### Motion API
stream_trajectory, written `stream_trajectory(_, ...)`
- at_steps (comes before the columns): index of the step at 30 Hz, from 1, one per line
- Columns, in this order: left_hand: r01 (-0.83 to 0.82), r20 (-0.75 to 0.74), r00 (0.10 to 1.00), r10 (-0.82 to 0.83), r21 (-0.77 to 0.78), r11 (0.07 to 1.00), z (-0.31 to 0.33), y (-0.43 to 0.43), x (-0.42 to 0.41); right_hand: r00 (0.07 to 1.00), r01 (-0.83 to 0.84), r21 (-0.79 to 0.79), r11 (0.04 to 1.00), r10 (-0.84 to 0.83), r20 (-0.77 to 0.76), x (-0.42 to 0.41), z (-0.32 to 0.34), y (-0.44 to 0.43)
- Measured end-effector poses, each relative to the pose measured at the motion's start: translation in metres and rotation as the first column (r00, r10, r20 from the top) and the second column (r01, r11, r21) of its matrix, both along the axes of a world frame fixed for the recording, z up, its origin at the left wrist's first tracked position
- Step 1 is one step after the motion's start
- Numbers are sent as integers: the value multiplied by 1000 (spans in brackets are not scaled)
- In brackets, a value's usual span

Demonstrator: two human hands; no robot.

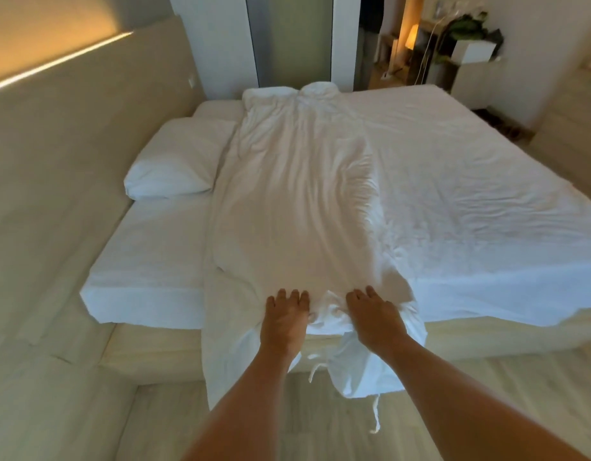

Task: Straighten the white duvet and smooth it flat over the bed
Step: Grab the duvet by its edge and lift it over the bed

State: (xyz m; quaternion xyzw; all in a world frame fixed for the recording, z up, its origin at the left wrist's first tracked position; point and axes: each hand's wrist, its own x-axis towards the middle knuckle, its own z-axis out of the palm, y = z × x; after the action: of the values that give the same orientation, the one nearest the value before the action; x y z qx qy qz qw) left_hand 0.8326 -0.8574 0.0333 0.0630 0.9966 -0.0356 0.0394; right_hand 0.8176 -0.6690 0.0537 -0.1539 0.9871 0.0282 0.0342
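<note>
The white duvet [297, 194] lies bunched in a long, narrow, wrinkled strip across the bed [470, 194], from the near side to the far side. Its near end hangs over the mattress edge toward the floor, with thin ties [375, 417] dangling. My left hand [285, 316] and my right hand [374, 316] sit side by side at the near edge of the bed. Each hand's fingers curl into the duvet fabric, which gathers into a small bunch between them. A white pillow [177, 161] lies to the left of the duvet.
A beige padded headboard [71, 144] runs along the left side. Pale wooden floor [487, 377] lies below the bed's near edge. Beyond the far side stand a glass door [287, 38], a lit lamp [412, 36] and a plant on a white stand [473, 48].
</note>
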Motion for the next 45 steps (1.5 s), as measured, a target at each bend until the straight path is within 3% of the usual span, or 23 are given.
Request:
stream_trajectory(3,18,-61,998,-22,-73,997,4,21,17,999,-38,-32,999,38,-19,20,7,25)
stream_trajectory(13,-3,-178,984,-13,-89,996,60,147,50,990,-77,-43,996,71,-123,56,69,152)
stream_trajectory(22,37,-123,992,-38,-12,999,13,221,165,997,-64,-22,998,65,51,157,23,232)
stream_trajectory(28,-189,-259,941,217,129,974,18,213,208,995,-88,-75,993,91,34,187,49,229)
stream_trajectory(33,-432,-167,855,491,293,853,42,190,185,995,-80,-78,994,75,-65,167,90,209)
stream_trajectory(39,-574,-90,756,648,384,723,38,122,184,998,-22,-81,996,17,-56,142,115,194)
stream_trajectory(45,-391,-256,851,459,276,878,77,59,151,994,89,-62,994,-93,-60,112,129,195)
